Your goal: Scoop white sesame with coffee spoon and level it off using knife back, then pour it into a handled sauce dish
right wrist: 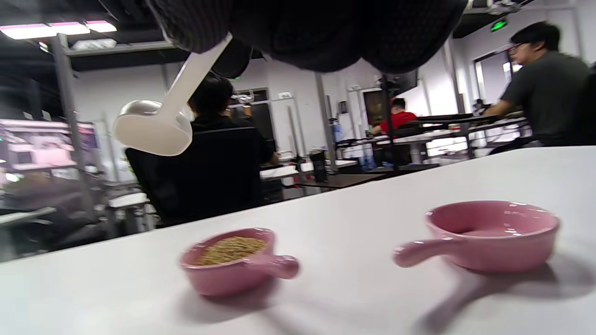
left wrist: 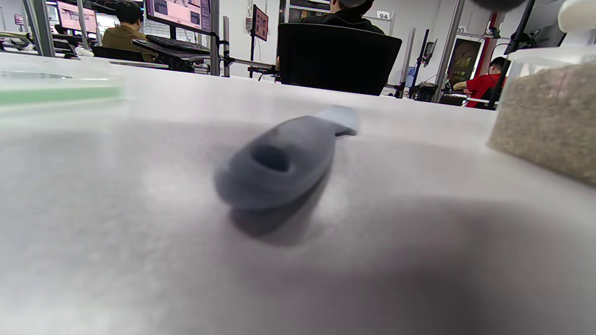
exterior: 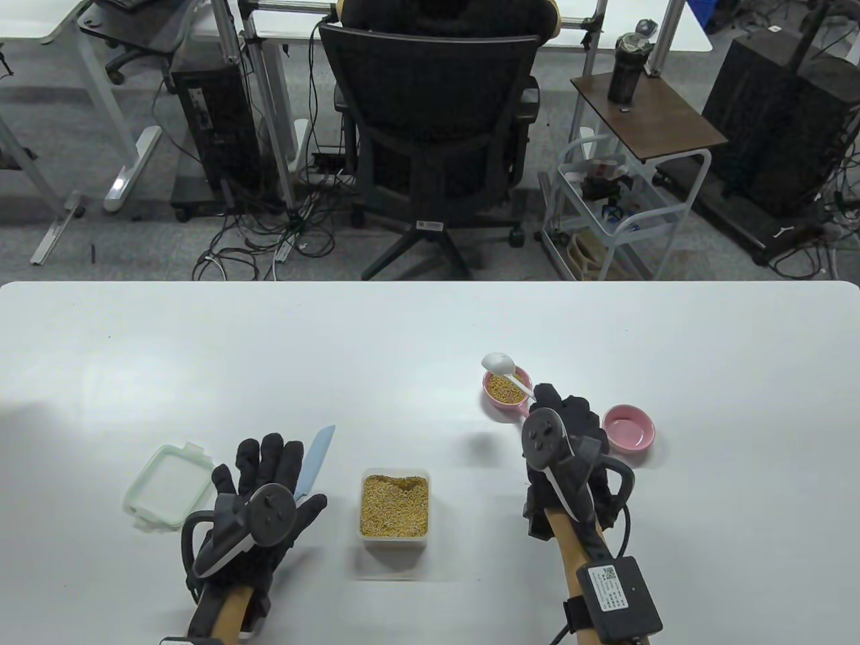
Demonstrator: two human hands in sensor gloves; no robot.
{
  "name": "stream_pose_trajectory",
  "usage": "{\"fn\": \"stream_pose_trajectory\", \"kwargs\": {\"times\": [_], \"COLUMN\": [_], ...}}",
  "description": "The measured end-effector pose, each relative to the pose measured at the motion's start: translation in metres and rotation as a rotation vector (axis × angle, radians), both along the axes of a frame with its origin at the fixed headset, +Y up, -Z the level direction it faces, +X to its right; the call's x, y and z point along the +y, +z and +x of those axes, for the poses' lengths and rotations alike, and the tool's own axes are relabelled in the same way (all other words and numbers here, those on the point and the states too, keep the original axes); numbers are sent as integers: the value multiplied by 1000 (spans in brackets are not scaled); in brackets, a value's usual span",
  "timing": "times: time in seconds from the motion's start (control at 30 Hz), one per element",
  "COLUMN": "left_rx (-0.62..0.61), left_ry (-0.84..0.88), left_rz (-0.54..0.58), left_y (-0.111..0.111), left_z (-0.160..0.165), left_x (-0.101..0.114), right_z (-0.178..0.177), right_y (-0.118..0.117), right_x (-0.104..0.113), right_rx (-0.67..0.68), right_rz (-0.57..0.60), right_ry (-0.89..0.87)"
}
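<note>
Our right hand point(exterior: 564, 430) pinches the spoon point(exterior: 502, 366) by the near end of its thin white handle, fingers curled round it. The spoon is light, stiff plastic and smooth, so we judge it could twist in the gloves; a hold low on the handle, as now, leaves the bowl free to tip. From the grip the handle runs up and away to the far left, and the bowl hangs above the far rim of the left sauce dish point(exterior: 505, 391). In the right wrist view the bowl is turned over and looks empty, though its inside is hidden from us.

That sauce dish already holds a heap of sesame, its stub handle pointing back toward our hand. It is small glazed ceramic, we judge: heavy enough to sit still, breakable if knocked. A second pink dish point(exterior: 628, 428) stands just right of the hand, with no seed in it.

Our left hand point(exterior: 262, 484) lies flat, fingers straight, holding nothing. The knife point(exterior: 314, 463) rests on the table touching its right edge, pale blade pointing far, dark handle near. Right of that stands the tub of sesame point(exterior: 394, 507), open and nearly full; its lid point(exterior: 168, 485) lies left of the hand.
</note>
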State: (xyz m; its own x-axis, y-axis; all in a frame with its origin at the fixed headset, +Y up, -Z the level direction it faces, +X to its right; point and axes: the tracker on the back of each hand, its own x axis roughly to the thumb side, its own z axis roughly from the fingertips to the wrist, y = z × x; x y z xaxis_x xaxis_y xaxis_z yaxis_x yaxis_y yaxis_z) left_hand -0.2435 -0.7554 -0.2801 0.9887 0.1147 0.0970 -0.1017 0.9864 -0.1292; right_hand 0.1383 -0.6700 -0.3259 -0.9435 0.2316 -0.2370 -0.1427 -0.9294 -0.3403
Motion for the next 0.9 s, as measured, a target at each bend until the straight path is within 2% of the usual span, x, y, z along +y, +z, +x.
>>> {"fn": "stream_pose_trajectory", "kwargs": {"times": [0.17, 0.33, 0.47, 0.6, 0.7, 0.83, 0.9], "left_rx": [-19, -23, -57, -104, -183, -280, -309], "left_ry": [8, 37, 79, 133, 140, 137, 131], "left_rz": [6, -1, 10, 75, 95, -28, -38], "left_y": [0, 0, 0, 3, 4, 3, 2], "left_z": [4, 6, 9, 15, 24, 43, 50], "left_x": [1, 3, 5, 7, 9, 12, 11], "right_z": [-9, -12, -12, -16, -23, -34, -39], "right_y": [24, 42, 47, 49, 51, 54, 55], "right_x": [4, -11, -24, -31, -34, -37, -39], "right_rx": [146, 269, 337, 425, 511, 604, 641], "right_rz": [49, 43, 0, -30, -46, -58, -63], "right_ry": [-73, -125, -135, -165, -115, -66, -59]}}
